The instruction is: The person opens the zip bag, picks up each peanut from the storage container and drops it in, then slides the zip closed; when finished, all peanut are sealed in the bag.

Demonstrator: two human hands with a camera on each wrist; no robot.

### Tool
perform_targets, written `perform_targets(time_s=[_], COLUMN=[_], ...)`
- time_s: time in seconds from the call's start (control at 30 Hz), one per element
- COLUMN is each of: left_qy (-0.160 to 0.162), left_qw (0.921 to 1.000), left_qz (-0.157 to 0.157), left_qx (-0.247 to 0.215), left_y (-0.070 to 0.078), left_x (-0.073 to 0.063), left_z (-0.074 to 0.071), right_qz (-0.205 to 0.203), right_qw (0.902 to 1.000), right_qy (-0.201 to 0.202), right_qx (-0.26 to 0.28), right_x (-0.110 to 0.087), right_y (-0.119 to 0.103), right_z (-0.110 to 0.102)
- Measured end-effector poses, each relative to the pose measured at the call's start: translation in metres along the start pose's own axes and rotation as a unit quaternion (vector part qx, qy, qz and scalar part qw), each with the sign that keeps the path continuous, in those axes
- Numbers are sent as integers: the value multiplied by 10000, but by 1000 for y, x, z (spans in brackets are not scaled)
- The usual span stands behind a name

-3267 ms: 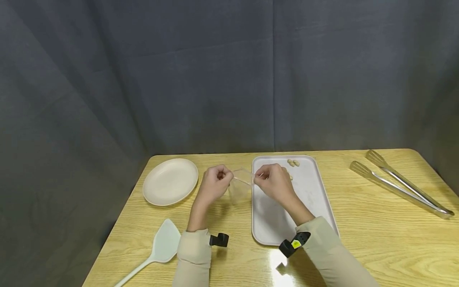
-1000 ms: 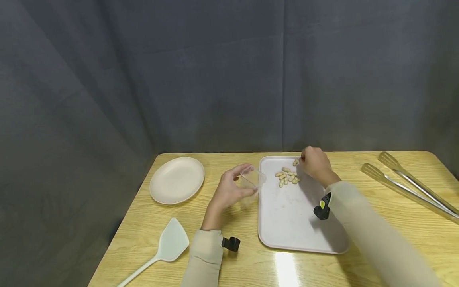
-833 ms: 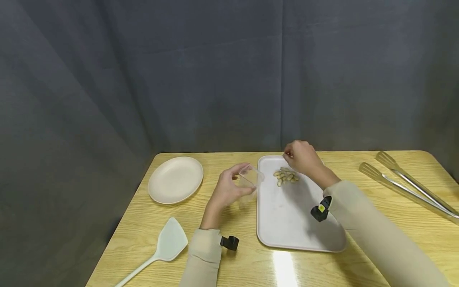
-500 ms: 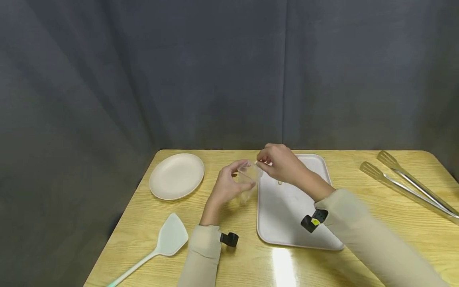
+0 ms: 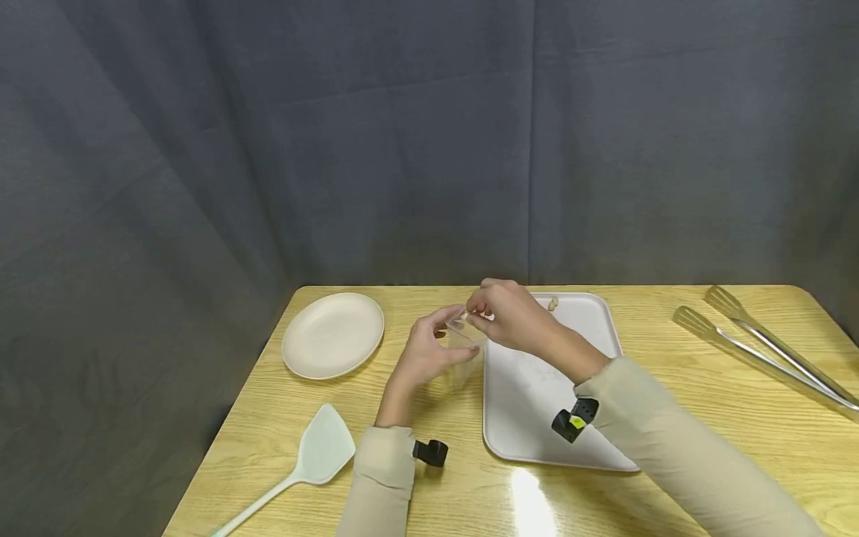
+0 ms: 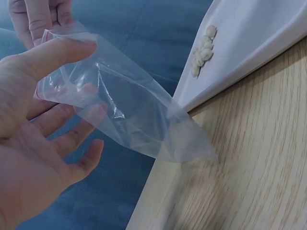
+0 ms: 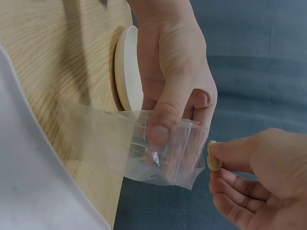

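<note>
My left hand (image 5: 428, 344) holds a clear zip bag (image 7: 112, 143), thumb on one side and fingers on the other. Its mouth stands spread, facing up. The bag's body, seen side-on in the left wrist view, hangs down over the wooden table and looks see-through with nothing inside. Between thumb and fingertips, my right hand (image 5: 513, 317) pinches a peanut (image 7: 214, 158) right at the bag's mouth. Several peanuts (image 6: 205, 50) lie on the white tray (image 5: 557, 418). In the head view the right hand hides most of them, leaving one (image 5: 553, 303) showing by the far edge.
A round cream plate (image 5: 333, 335) sits at the table's far left. Nearer, a pale green spatula (image 5: 325, 447) lies with its handle toward the front. Metal tongs (image 5: 765, 350) rest at the right. A dark curtain (image 5: 403, 149) hangs behind the table.
Both hands were at the bag's mouth at first. The right hand then went to the tray's far end, took a peanut and came back left to the bag. The left hand keeps holding the bag.
</note>
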State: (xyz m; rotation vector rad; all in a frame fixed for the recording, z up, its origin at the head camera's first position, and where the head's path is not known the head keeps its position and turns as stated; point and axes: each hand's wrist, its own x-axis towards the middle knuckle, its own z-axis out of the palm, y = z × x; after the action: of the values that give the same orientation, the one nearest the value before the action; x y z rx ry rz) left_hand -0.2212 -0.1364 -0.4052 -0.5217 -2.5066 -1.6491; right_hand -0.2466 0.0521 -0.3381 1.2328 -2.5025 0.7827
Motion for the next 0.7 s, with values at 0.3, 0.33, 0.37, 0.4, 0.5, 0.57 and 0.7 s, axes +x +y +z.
perform_targets(time_s=[0.3,0.33,0.37,0.4,0.5,0.57,0.7], left_qy=[-61,-78,-97,-118,-128,-110,-87], left_qw=[9999,9999,9998,9998,9998,9998,9998], left_qz=[-73,-69,-59,-50,-42,-50,-74], left_qx=[114,129,140,146,172,172,171], left_y=[-6,-6,-6,-6,-6,-6,-7], left_x=[3,4,4,4,4,3,3], left_z=[1,1,1,1,2,2,2], right_qz=[-49,-43,-39,1,171,408,1063], right_qw=[10000,10000,10000,9999,9998,9991,9941], right_qy=[22,18,17,16,41,96,201], right_qx=[81,80,84,100,124,114,35], right_x=[0,0,-1,-1,-2,-2,-4], right_y=[2,2,3,4,10,19,47], right_z=[3,3,3,1,-6,-13,-25])
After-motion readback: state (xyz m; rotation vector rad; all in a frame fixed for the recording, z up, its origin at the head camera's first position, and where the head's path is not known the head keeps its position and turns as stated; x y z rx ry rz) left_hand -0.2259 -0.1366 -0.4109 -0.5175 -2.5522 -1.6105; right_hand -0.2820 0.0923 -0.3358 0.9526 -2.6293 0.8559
